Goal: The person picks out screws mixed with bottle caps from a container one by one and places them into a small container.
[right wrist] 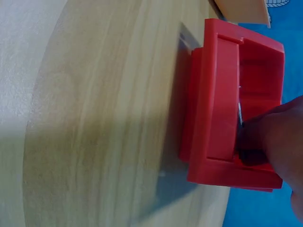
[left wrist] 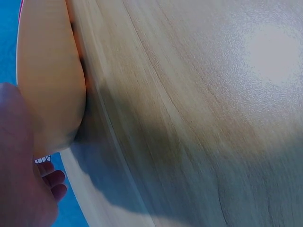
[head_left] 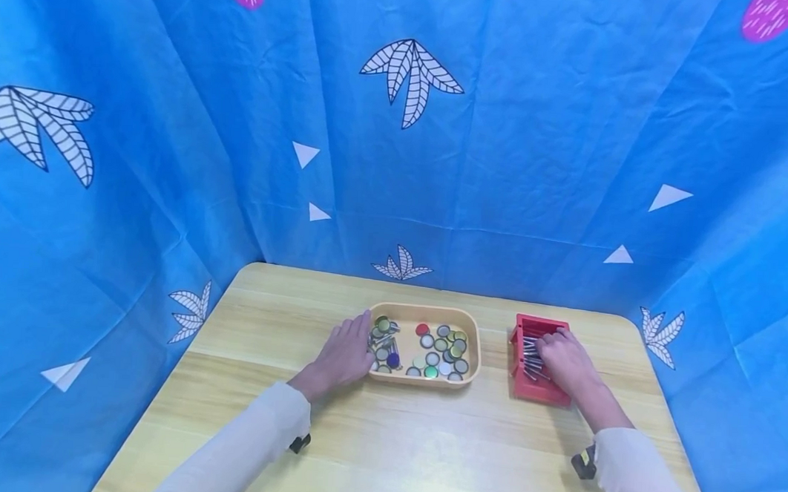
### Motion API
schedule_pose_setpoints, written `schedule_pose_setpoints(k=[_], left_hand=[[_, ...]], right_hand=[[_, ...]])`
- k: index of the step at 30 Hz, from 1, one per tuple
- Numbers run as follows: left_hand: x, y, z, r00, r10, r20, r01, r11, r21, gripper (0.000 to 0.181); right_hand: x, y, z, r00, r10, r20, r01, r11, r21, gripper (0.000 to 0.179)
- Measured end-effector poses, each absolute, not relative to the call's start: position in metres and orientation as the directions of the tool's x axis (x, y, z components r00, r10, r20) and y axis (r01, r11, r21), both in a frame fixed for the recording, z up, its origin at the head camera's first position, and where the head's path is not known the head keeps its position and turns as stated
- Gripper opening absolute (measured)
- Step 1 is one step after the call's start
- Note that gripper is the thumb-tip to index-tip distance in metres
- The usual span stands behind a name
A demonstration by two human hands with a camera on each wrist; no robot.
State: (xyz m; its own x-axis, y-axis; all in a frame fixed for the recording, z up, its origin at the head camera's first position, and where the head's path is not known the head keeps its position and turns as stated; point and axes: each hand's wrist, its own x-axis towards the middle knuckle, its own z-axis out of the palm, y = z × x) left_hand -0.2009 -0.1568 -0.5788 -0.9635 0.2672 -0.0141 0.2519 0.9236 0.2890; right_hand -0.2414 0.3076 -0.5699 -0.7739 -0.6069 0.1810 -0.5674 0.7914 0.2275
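Observation:
My left hand rests against the left end of a cream oval tray, its fingers extended along the rim; the left wrist view shows the thumb beside the tray's wall. Inside lie several bottle caps in silver, gold, green and red, and a cluster of metal screws or nails at the left end. My right hand reaches down into a red bin holding more long metal screws or nails. Its fingertips are hidden in the bin, so I cannot tell whether they grip one.
Both containers stand toward the back of a light wood table, with a gap between them. A blue patterned cloth hangs behind and at both sides. Overhead light glares off the tabletop.

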Motion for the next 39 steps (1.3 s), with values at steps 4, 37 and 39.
schedule_pose_setpoints(k=[4,37,39], left_hand=[[-0.201,-0.156,-0.579,-0.963,0.268,-0.017,0.253,0.925,0.285,0.088],[-0.201,-0.155,-0.577,-0.966,0.257,-0.015,0.242,0.926,0.290,0.087],[-0.201,-0.156,-0.576,-0.967,0.256,-0.013,0.242,0.927,0.286,0.087]], right_hand=[[-0.241,0.307,-0.573,-0.792,-0.593,0.148,-0.561,0.801,0.210,0.031],[-0.257,0.243,-0.534,-0.579,-0.644,0.499,-0.703,0.705,0.094,0.023],[-0.258,0.232,-0.534,-0.558,-0.675,0.482,-0.728,0.677,0.106,0.026]])
